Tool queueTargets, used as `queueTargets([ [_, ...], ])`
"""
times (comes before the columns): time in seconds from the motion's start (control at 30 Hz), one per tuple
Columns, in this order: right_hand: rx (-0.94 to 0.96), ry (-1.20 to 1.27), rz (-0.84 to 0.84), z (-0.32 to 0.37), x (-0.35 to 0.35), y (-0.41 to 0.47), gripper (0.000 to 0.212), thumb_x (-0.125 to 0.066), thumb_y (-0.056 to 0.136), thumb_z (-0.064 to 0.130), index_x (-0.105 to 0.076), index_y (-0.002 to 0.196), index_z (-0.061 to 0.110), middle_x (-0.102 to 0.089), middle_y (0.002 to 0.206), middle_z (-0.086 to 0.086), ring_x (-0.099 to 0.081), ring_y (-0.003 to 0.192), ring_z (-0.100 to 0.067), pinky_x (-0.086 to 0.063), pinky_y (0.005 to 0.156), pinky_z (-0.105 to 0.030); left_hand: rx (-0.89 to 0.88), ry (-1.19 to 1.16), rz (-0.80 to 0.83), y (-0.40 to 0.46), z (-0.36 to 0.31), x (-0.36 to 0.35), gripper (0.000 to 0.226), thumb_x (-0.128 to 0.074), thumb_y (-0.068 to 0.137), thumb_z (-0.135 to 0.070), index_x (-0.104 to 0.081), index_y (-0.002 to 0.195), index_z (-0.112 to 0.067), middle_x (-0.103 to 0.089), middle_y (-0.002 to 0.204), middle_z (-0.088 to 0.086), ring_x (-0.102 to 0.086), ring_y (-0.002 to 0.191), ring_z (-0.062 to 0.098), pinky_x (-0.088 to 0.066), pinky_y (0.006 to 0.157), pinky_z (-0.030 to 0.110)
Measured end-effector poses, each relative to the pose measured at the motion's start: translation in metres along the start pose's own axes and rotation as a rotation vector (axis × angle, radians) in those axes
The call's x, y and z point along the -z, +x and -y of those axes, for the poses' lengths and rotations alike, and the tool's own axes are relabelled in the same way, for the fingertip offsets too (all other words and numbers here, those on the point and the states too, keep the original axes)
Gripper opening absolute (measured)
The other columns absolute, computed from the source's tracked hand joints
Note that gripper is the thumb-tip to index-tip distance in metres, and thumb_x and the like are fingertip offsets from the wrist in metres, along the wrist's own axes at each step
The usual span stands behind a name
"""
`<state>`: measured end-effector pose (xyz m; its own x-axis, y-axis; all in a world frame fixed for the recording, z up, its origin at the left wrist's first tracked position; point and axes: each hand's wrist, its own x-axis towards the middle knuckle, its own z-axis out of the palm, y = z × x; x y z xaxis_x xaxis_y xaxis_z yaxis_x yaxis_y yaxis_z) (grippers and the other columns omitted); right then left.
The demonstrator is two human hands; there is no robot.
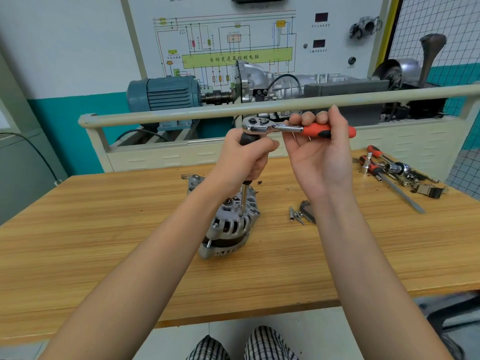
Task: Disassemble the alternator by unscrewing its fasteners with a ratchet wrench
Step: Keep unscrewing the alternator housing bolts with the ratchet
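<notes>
A silver alternator (228,224) stands on the wooden table (104,229) at its middle. A black-handled extension driver (244,198) rises upright from a fastener on the alternator's top. My left hand (244,159) grips the driver's black handle. On top of that handle sits the chrome head of a ratchet wrench (275,128) with a red and black grip. My right hand (319,152) holds that grip with curled fingers, palm facing me.
Several loose bolts (296,215) and a dark part (307,213) lie just right of the alternator. Screwdrivers, sockets and bits (397,170) are scattered at the table's far right. A pale rail (181,114) and a motor-and-gearbox rig (166,93) stand behind the table.
</notes>
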<state>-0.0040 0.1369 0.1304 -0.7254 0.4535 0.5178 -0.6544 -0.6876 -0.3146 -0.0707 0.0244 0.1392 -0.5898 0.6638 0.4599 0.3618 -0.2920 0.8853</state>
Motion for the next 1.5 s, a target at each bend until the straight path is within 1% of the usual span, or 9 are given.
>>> queueTargets([
  [0.07,0.009,-0.013,-0.023,0.003,0.002,0.002,0.032,-0.040,0.101,0.023,-0.047,0.072,0.011,-0.060,0.066,-0.005,-0.067,0.073,-0.021,-0.055,0.074,-0.032,0.023,0.000,0.011,0.005,0.001,-0.001,0.047,-0.055,0.080,-0.008,-0.037,0.040,-0.025,-0.028,0.038,-0.008,-0.016,0.033,0.010,-0.018,0.041,0.013],
  [0.13,0.016,-0.003,-0.050,0.004,0.006,0.003,0.031,-0.041,0.101,0.022,-0.046,0.073,0.011,-0.060,0.066,-0.005,-0.067,0.073,-0.021,-0.055,0.075,-0.032,0.048,0.011,0.023,0.010,0.004,-0.002,0.054,-0.053,0.086,-0.001,-0.036,0.041,-0.025,-0.028,0.038,-0.007,-0.017,0.032,0.009,-0.018,0.040,0.013],
  [0.23,0.015,0.024,-0.080,0.004,0.011,0.003,0.030,-0.041,0.101,0.021,-0.046,0.074,0.010,-0.059,0.065,-0.006,-0.067,0.072,-0.021,-0.055,0.074,-0.032,0.088,0.046,0.019,0.014,0.008,-0.003,0.051,-0.050,0.090,0.004,-0.033,0.047,-0.018,-0.028,0.038,-0.004,-0.017,0.032,0.010,-0.018,0.039,0.013],
  [0.33,0.019,0.034,-0.100,0.004,0.014,0.004,0.031,-0.042,0.101,0.021,-0.046,0.073,0.009,-0.060,0.065,-0.006,-0.068,0.071,-0.021,-0.056,0.073,-0.031,0.110,0.069,0.024,0.016,0.008,-0.004,0.049,-0.050,0.090,0.003,-0.032,0.049,-0.016,-0.027,0.039,-0.003,-0.017,0.033,0.010,-0.017,0.039,0.014],
  [0.57,0.047,0.030,-0.097,0.008,0.018,0.006,0.031,-0.041,0.101,0.022,-0.047,0.073,0.010,-0.061,0.065,-0.005,-0.069,0.073,-0.020,-0.056,0.075,-0.032,0.123,0.102,0.067,0.022,0.004,-0.006,0.057,-0.052,0.090,0.001,-0.036,0.042,-0.024,-0.029,0.039,-0.005,-0.019,0.032,0.011,-0.018,0.039,0.015],
  [0.9,0.055,0.013,-0.128,0.009,0.021,0.004,0.031,-0.041,0.102,0.022,-0.048,0.073,0.011,-0.062,0.066,-0.004,-0.069,0.075,-0.020,-0.056,0.076,-0.031,0.165,0.129,0.097,0.028,0.004,-0.006,0.055,-0.051,0.090,0.000,-0.033,0.044,-0.022,-0.027,0.040,-0.004,-0.018,0.034,0.011,-0.016,0.041,0.016],
  [1.2,0.069,0.000,-0.162,0.010,0.020,0.005,0.029,-0.043,0.101,0.021,-0.049,0.074,0.011,-0.062,0.067,-0.004,-0.069,0.077,-0.020,-0.056,0.076,-0.032,0.216,0.106,0.115,0.033,0.005,-0.007,0.050,-0.051,0.089,-0.001,-0.030,0.048,-0.020,-0.026,0.039,-0.006,-0.016,0.034,0.010,-0.014,0.040,0.016],
  [1.5,0.076,-0.010,-0.168,0.008,0.018,0.005,0.030,-0.043,0.101,0.021,-0.049,0.074,0.010,-0.062,0.067,-0.004,-0.069,0.077,-0.020,-0.056,0.077,-0.033,0.211,0.111,0.138,0.037,0.006,-0.004,0.055,-0.050,0.090,-0.001,-0.031,0.044,-0.023,-0.025,0.039,-0.006,-0.016,0.034,0.010,-0.013,0.040,0.015],
])
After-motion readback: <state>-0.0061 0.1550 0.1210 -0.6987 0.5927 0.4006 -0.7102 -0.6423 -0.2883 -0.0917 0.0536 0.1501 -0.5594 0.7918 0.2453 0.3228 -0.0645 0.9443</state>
